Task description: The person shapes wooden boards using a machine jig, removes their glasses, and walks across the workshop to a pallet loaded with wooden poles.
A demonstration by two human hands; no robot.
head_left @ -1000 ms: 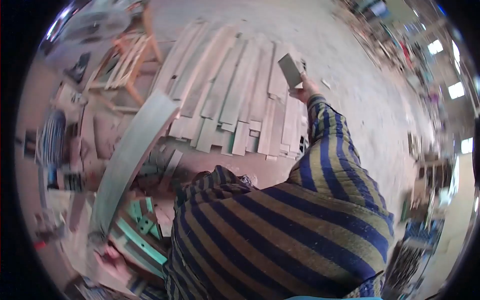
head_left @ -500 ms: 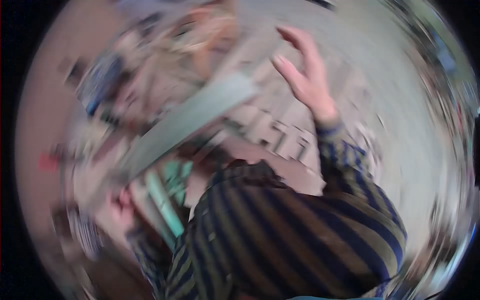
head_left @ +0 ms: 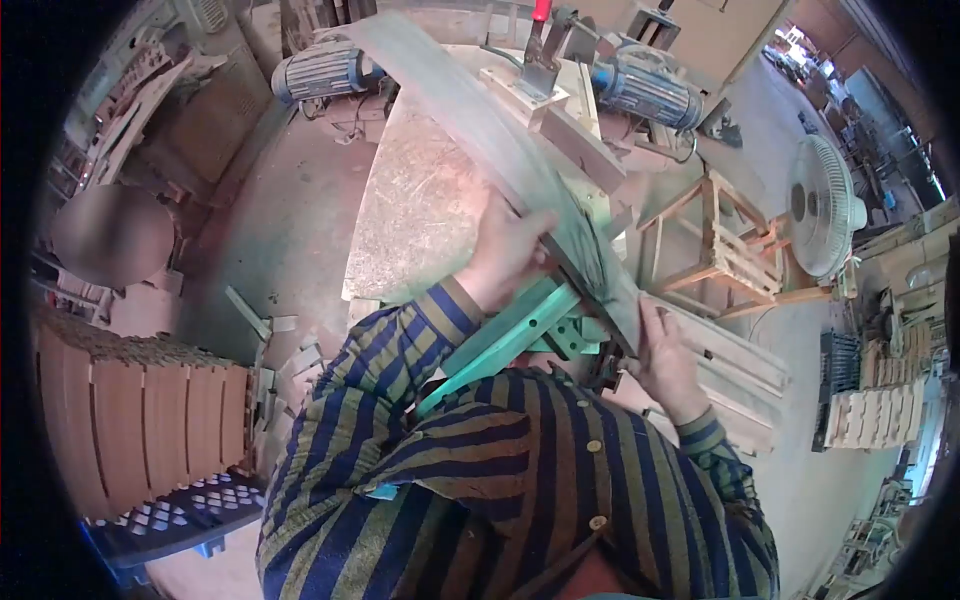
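Observation:
A long, smooth grey board (head_left: pixel 480 120) slants from the upper left down toward my chest. My left hand (head_left: pixel 505 245) is closed on its left edge, thumb across the top. At the near end, my right hand (head_left: pixel 670 365) has its fingers against the board's right corner, with part of the grip hidden. Green metal machine parts (head_left: pixel 515 335) lie under the board, close to my body. Beyond my left hand is a worn wooden tabletop (head_left: pixel 415 210).
A red-handled toggle clamp (head_left: pixel 540 60) sits on a wooden block at the back. Blue motors (head_left: pixel 650 85) flank the tabletop. To the right stand a wooden frame (head_left: pixel 715 245) and a fan (head_left: pixel 825 205). Stacked wooden pieces (head_left: pixel 150 430) rest on a dark pallet (head_left: pixel 190 515) at left.
The view has swung round from a blurred angle. My right hand, earlier spread and away from the board, is now at its near end. My left hand is now on its edge.

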